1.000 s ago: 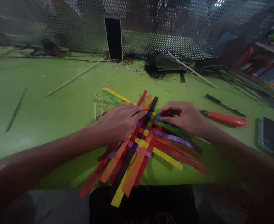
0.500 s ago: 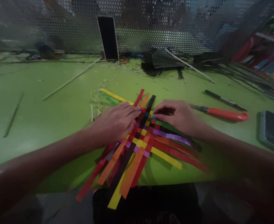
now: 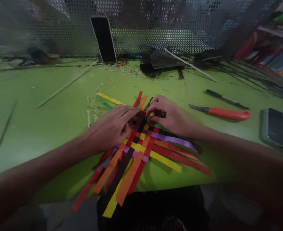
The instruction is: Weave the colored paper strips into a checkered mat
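Note:
A mat of woven paper strips (image 3: 138, 147) in red, orange, yellow, black and purple lies near the table's front edge, its loose ends spread out. Over its upper left part rests my left hand (image 3: 114, 128), with the fingers together and closed on the weave near the top edge. My right hand (image 3: 167, 115) pinches at the upper right of the mat, thumb and forefinger closed by the black strip (image 3: 143, 123). A bit of yellow shows at those fingertips. The exact strip held is partly hidden. A purple strip (image 3: 174, 138) sticks out below my right hand.
On the right of the green table (image 3: 64, 77) lie an orange-handled knife (image 3: 228, 113), a thin dark-handled tool (image 3: 228, 100) and a phone (image 3: 279, 128). Another phone (image 3: 104, 39) leans on the perforated metal panel (image 3: 156, 37). Scraps and thin sticks lie along the back.
My right hand has moved up and left relative to the mat, onto the black strip's upper end. My left hand stays on the weave. The whole view has shifted slightly.

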